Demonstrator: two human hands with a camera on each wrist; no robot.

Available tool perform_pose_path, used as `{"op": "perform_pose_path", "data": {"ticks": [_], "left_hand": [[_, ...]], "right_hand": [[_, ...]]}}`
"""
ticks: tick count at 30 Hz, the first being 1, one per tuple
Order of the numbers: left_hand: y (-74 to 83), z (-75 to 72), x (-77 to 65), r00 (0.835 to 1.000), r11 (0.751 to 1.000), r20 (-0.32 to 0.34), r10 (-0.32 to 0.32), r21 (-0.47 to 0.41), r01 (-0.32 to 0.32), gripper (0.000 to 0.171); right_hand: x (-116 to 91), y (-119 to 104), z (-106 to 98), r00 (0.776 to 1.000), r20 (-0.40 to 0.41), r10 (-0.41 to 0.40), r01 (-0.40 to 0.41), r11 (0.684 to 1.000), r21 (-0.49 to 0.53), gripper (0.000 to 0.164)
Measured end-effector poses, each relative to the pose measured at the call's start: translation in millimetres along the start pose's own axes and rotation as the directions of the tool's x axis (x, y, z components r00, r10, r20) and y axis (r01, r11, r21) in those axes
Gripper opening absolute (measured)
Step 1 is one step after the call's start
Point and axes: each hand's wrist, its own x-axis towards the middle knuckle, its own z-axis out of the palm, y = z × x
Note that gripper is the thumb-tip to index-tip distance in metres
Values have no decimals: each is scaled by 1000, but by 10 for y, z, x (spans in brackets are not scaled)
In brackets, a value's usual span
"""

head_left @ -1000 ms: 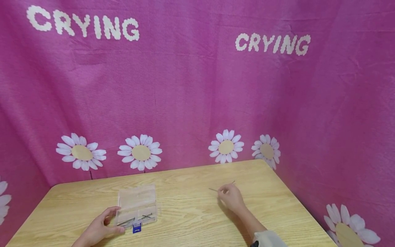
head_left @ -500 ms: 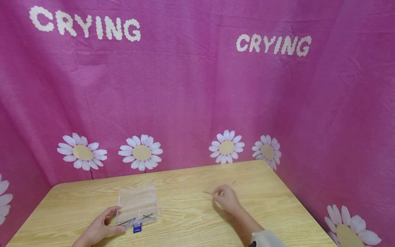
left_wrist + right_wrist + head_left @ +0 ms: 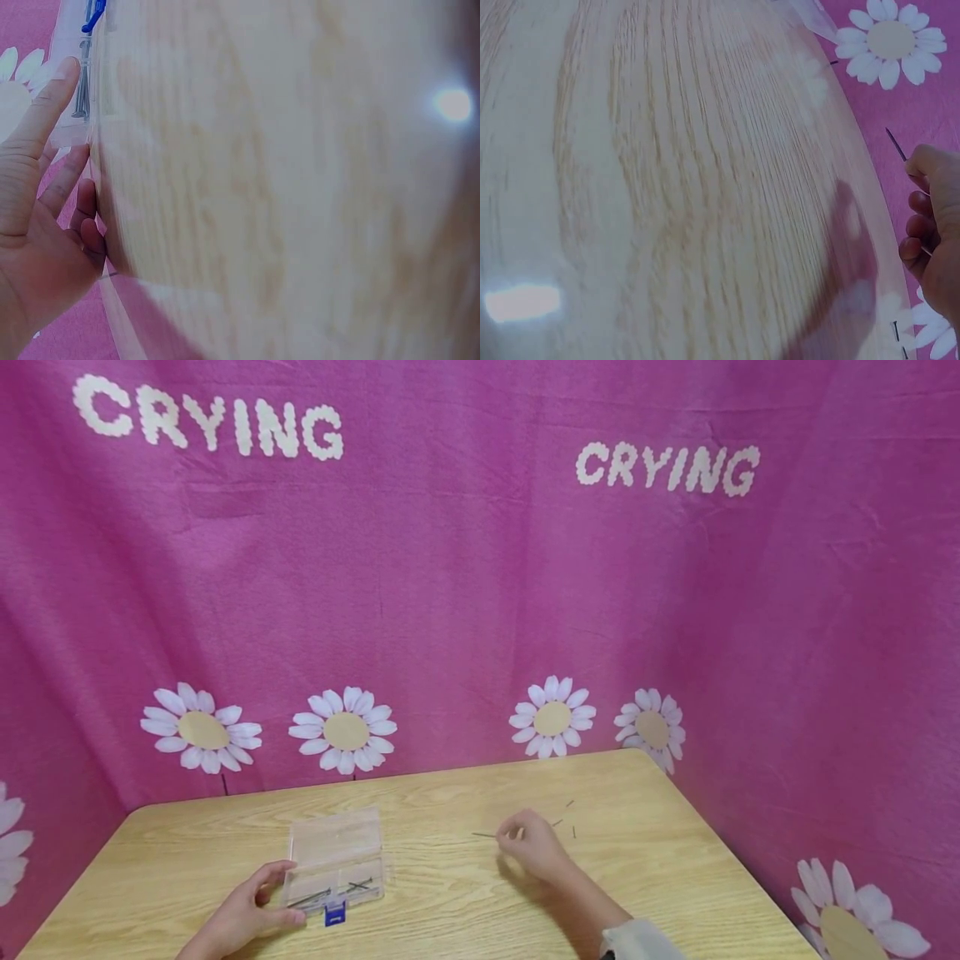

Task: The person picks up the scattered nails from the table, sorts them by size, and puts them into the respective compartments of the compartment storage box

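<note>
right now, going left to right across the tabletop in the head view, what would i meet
Left hand → open clear box → pinched nail → right hand. The loose nails beyond overlap the right hand and forearm from side to side, so I leave them out.

Left grip (image 3: 243, 910): thumb (image 3: 283, 917), forefinger (image 3: 273, 869) spread apart. Right grip (image 3: 534, 845): fingertips pinched, other fingers (image 3: 920, 226) curled; forearm (image 3: 588, 900) slanting.

We lose one end of the nail (image 3: 896, 143) inside the right hand (image 3: 939, 225), itself cropped by the right wrist view's edge. The left wrist view cuts off the blue latch (image 3: 95, 16). In the head view we find the loose nails (image 3: 574, 832) on the bench (image 3: 435, 885) too tiny to tell head from tip.
</note>
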Motion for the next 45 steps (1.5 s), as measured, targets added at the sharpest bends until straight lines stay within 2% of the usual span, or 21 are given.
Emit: {"op": "perform_pose_path", "data": {"ticks": [11, 17, 24, 36, 45], "left_hand": [[-5, -7, 2, 999, 999, 10, -41, 16, 41, 82], [-20, -3, -14, 1000, 1000, 0, -21, 0, 21, 80], [-35, -1, -9, 1000, 1000, -1, 24, 0, -24, 77], [-28, -3, -10, 1000, 1000, -12, 18, -5, -18, 76], [-19, -4, -12, 995, 995, -15, 95, -33, -95, 77]], "right_hand": [[-1, -96, 144, 997, 62, -39, 38, 999, 19, 5], [26, -146, 245, 994, 87, -65, 65, 998, 4, 4], [37, -228, 323, 991, 104, -82, 78, 996, 37, 5], [32, -341, 477, 985, 145, -96, 87, 994, 65, 4], [48, -469, 597, 973, 197, -124, 107, 990, 93, 5]]}}
